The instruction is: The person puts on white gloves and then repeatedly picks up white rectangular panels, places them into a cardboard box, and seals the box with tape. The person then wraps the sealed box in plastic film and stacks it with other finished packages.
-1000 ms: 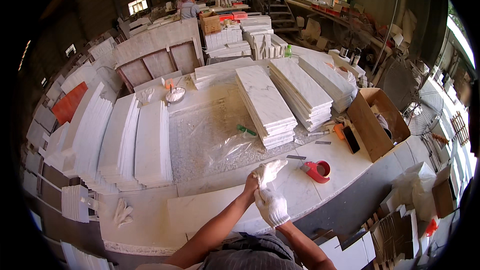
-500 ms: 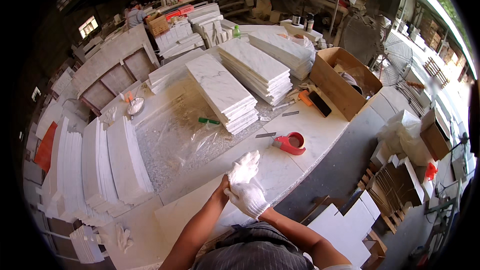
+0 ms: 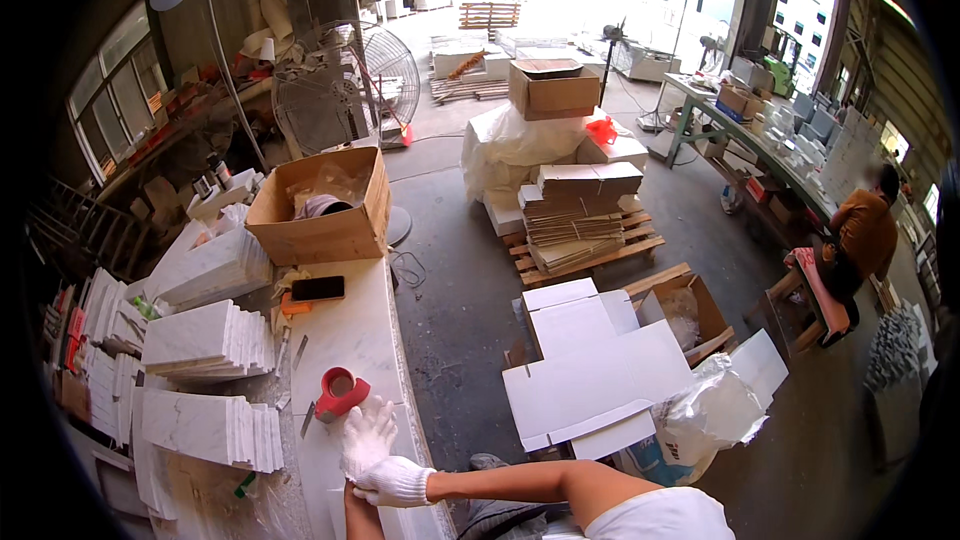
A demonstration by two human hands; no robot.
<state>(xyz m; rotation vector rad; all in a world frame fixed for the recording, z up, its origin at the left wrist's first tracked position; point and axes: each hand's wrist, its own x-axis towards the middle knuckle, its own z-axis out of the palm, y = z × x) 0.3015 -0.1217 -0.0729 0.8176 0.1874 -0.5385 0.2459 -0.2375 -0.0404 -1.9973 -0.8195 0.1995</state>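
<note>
My left hand, in a white knitted glove, is held over the marble-topped bench, its fingers extended and nothing visible in them. At its wrist, my right hand, gloved the same way, has its fingers closed round the cuff of the left glove. Just beyond my left fingertips lies a red tape dispenser with a roll of tape. A thin metal ruler-like strip rests beside it. Farther along the bench are a black phone and an orange item next to it.
Marble slabs are stacked on the left. An open cardboard box stands at the bench's far end, near a large fan. Flat white cartons lie on the right, before a pallet. A person sits at far right.
My view has swung right, bringing the floor, cartons and seated person into sight. My right hand has stayed at the left wrist, and both hands now appear closer to the tape dispenser.
</note>
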